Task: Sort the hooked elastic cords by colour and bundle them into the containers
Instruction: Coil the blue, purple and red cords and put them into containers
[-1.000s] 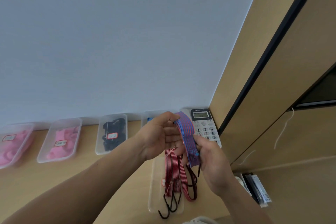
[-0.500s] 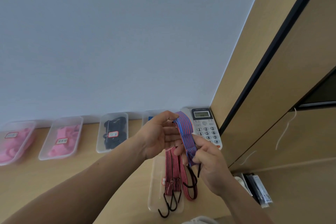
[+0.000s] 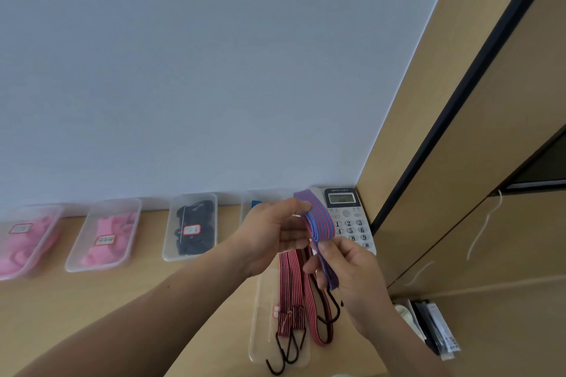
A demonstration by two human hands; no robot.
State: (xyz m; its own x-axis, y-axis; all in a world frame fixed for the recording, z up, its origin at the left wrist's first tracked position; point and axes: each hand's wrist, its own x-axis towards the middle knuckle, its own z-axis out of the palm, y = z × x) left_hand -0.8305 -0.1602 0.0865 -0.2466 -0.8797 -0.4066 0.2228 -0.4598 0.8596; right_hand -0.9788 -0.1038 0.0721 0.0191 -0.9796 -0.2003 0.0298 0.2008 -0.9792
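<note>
Blue-and-red striped elastic cord [image 3: 318,220] held folded between both my bare grips, up over the pale wooden bench [image 3: 122,300]
My left grip [image 3: 272,236] pinches the top bend of the folded cord between thumb and fingers, while my right grip [image 3: 358,278] is curled round the lower strands, with the cord's black metal hook [image 3: 333,309] hanging just below it. Under the hands lies a clear plastic tray [image 3: 260,330] holding red striped hooked cords [image 3: 291,291], their black hooks at its near end. Along the wall I see a clear labelled tub of pink items [image 3: 95,211] with a second like it further left, a clear labelled tub of black items [image 3: 170,249], and another clear tub [image 3: 246,211] partly hidden behind my left grip, showing a strip of blue. A white push-button telephone [image 3: 352,223] sits in the corner
</note>
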